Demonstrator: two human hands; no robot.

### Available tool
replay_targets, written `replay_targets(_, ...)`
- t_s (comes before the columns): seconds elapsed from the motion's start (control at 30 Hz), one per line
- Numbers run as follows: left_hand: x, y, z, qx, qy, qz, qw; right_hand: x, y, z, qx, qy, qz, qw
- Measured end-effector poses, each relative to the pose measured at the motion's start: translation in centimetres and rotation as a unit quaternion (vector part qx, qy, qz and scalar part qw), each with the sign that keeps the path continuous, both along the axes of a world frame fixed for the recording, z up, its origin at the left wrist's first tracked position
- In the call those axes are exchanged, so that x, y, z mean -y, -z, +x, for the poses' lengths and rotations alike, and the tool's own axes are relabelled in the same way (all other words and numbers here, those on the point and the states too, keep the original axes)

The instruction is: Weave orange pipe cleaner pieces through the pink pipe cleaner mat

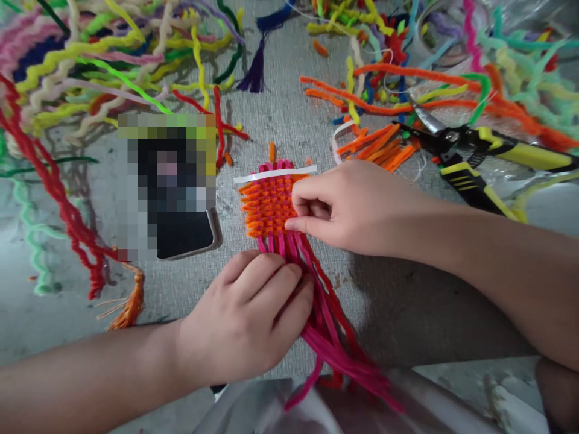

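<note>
A small woven square [268,208] of orange and pink pipe cleaners lies on the grey table, with a white strip [275,174] across its upper end. Long pink pipe cleaners [337,357] and a red one trail from its lower edge toward me. My left hand [265,301] is closed around some of these pink strands, just below the weave. At the square's right edge my right hand [344,208] is closed, thumb and forefinger pinching the side of the weave. Its fingers cover the right ends of the orange rows.
A phone [185,235], partly blurred out, lies left of the weave. Yellow-black pliers [465,144] rest at right beside short orange pieces [380,146]. Heaps of coloured pipe cleaners [104,54] spread over the back. An orange tassel [131,301] and a purple tassel [254,69] lie nearby.
</note>
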State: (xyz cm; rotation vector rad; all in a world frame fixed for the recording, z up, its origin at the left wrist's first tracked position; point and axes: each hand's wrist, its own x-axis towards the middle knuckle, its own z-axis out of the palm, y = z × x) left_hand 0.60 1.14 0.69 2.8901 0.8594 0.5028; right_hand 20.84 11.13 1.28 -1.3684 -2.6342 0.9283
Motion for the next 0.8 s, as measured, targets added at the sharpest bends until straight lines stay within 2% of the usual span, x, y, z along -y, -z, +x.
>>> replay_targets(0.17,-0.4,0.2,0.2,-0.002,0.042,0.001,0.999,0.2,-0.2,-0.4,0.022,0.022,0.002,1.0)
replay_targets(0.43,-0.8,0.4,0.3,0.009,0.067,-0.022,0.997,1.0,-0.8,-1.4,0.084,0.064,0.0,0.994)
replay_targets(0.53,-0.6,0.4,0.3,-0.002,0.054,-0.021,0.998,0.6,-0.5,-1.0,0.056,0.058,-0.003,0.997)
replay_targets(0.67,-0.2,0.4,-0.4,-0.008,0.001,-0.018,1.0,-0.3,-0.1,0.2,-0.011,0.034,-0.036,0.999)
replay_targets(0.8,0.3,0.3,-1.4,-0.02,-0.03,-0.014,0.999,0.2,0.0,0.8,-0.07,0.068,-0.049,0.994)
